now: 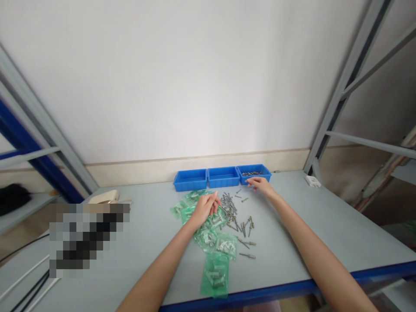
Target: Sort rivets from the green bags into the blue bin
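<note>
My left hand (206,206) rests over the green plastic bags (214,273), its fingers curled together beside a pile of screws (229,203). Whatever those fingers may hold is hidden. At the front of the right blue bin (267,174), my right hand (260,184) has its thumb and fingertips drawn together, and anything between them is too small to make out. Thin metal pieces (251,173) lie inside that bin. Several longer metal pins with thicker brassy ends (247,255) are scattered right of the bags. A few loose screws (245,199) lie below the right hand.
Two more blue bins, the middle one (223,182) and the left one (190,185), stand in the same row near the wall. A white block (312,181) sits at the right, a pale device (104,197) at the left. Metal posts flank the grey table (146,260).
</note>
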Tool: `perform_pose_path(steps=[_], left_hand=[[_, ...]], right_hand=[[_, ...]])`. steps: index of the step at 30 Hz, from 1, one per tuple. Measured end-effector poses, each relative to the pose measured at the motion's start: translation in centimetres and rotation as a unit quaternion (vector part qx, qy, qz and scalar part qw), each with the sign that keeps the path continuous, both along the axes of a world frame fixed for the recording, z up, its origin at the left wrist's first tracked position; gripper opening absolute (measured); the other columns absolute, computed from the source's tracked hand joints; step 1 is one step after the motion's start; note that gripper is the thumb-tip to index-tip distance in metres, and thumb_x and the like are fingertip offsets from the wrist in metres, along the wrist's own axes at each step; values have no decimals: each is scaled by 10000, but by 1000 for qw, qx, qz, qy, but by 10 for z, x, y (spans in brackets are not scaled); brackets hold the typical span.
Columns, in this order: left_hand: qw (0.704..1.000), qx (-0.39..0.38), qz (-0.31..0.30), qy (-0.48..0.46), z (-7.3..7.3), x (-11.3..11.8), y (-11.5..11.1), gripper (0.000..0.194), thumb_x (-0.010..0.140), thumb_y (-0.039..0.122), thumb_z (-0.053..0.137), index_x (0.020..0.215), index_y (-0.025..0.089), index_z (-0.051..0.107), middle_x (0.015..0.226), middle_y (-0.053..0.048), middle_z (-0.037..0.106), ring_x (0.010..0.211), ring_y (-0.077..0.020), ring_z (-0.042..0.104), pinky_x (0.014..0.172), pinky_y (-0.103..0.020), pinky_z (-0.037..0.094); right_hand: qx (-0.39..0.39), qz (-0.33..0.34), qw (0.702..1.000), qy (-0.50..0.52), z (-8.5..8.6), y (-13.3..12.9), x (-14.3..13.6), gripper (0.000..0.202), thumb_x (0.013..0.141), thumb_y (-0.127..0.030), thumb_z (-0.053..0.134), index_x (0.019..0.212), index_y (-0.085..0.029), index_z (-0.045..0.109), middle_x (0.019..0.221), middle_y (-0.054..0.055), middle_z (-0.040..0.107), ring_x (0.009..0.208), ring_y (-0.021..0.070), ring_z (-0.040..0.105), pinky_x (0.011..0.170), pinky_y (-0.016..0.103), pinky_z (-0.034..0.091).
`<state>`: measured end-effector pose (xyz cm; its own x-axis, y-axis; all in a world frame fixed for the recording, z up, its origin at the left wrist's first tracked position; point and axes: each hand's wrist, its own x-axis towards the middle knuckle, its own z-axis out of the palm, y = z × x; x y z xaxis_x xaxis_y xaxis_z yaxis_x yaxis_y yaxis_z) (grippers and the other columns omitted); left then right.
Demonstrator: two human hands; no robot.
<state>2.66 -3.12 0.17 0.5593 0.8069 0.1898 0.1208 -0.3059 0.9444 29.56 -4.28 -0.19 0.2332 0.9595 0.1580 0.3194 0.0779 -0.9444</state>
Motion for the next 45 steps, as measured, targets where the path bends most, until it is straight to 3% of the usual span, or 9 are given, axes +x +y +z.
perform_pose_path(steps=[4, 8, 16, 21, 25, 28, 33, 40, 45], left_hand=[[1000, 1, 1, -3, 0, -1, 1, 582, 817, 621, 350, 623, 121, 576, 418, 15, 479, 346, -75, 397, 373, -193, 293], [1000, 3, -1, -7, -1, -1, 1, 570, 815, 620, 361, 625, 124, 569, 425, 17, 484, 342, -73, 398, 369, -190, 287], [1000, 11, -14, 7, -4, -1, 3, 555, 827, 600, 358, 632, 126, 570, 430, 18, 482, 351, -82, 400, 375, -198, 288], [997, 58, -15, 49, -1, -3, 0, 468, 858, 537, 353, 736, 142, 572, 451, 31, 495, 362, -96, 398, 414, -211, 300], [979, 162, 11, 119, 7, -3, -9, 291, 810, 452, 516, 909, 186, 582, 478, 53, 508, 436, -127, 443, 503, -223, 305], [964, 216, 24, 151, 12, -2, -16, 203, 816, 390, 525, 825, 205, 608, 482, 46, 490, 479, -140, 452, 536, -229, 285], [966, 225, 22, 124, 15, -2, -19, 323, 875, 352, 410, 624, 198, 541, 461, 24, 464, 488, -145, 447, 557, -241, 281], [975, 197, 25, 102, 13, -2, -17, 386, 887, 402, 356, 588, 191, 479, 451, 33, 443, 463, -134, 429, 556, -249, 298], [979, 181, 25, 89, 12, -1, -15, 317, 889, 387, 366, 728, 183, 549, 450, 47, 461, 439, -123, 426, 540, -235, 306]], right_hand=[[-42, 313, 934, -166, 18, -17, -2, 381, 543, -419, 758, 807, -151, 704, 765, 35, 654, 654, 128, 538, 580, 232, 410], [-90, 416, 863, -272, 24, -26, -16, 306, 512, -385, 785, 708, -159, 723, 633, -6, 612, 572, 99, 496, 519, 199, 367], [-107, 374, 877, -281, 17, -22, -28, 290, 557, -430, 752, 656, -158, 729, 523, -9, 585, 540, 108, 480, 522, 209, 358], [-47, 301, 930, -205, 14, -20, -36, 244, 624, -372, 711, 679, -134, 700, 624, 24, 637, 597, 129, 530, 574, 231, 402], [-11, 241, 964, -112, 18, -24, -55, 234, 688, -360, 653, 740, -132, 672, 667, 30, 658, 591, 138, 560, 569, 247, 428], [31, 216, 968, -122, 23, -29, -70, 193, 701, -335, 650, 735, -146, 662, 700, 37, 675, 636, 150, 585, 606, 255, 436], [59, 201, 973, -94, 25, -32, -81, 222, 745, -373, 619, 734, -152, 627, 676, 35, 673, 658, 159, 602, 629, 260, 434], [5, 276, 958, -72, 12, -30, -84, 408, 829, -496, 484, 648, -142, 577, 565, -2, 578, 513, 108, 502, 519, 229, 405], [50, 218, 973, -57, 11, -26, -84, 332, 782, -481, 559, 735, -153, 587, 629, 1, 595, 546, 113, 499, 531, 227, 395]])
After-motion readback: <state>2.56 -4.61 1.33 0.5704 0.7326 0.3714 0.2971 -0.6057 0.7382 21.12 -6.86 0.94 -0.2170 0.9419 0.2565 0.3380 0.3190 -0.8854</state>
